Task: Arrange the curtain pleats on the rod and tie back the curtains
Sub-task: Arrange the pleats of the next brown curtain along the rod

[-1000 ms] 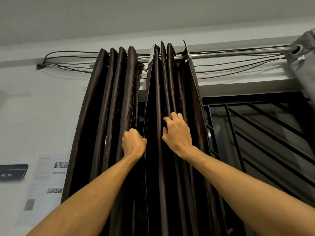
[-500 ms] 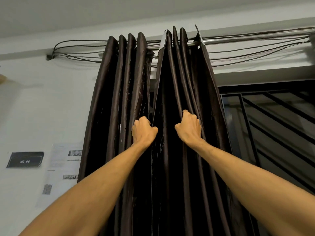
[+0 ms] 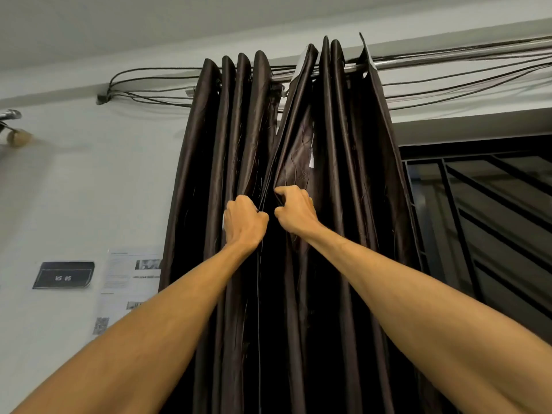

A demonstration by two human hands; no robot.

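Observation:
A dark brown curtain [image 3: 352, 162] hangs in tight pleats from a metal rod [image 3: 418, 61] near the ceiling. It falls in two bunches, with a narrow gap at the top between them. My left hand [image 3: 243, 223] grips the inner edge of the left bunch [image 3: 227, 138] at mid height. My right hand [image 3: 294, 209] pinches a fold of the right bunch just beside it. Both arms reach up from the bottom of the view. The lower part of the curtain runs out of frame.
Black cables [image 3: 149, 91] run along the wall behind the rod. A dark window grille [image 3: 484, 222] lies to the right. On the left wall hang a black sign [image 3: 63, 277] and paper notices [image 3: 131, 276]. Another rod end [image 3: 10, 115] pokes in at far left.
My right hand has moved left from the outer pleats to a fold next to my left hand. The view has shifted left. My left hand keeps its grip.

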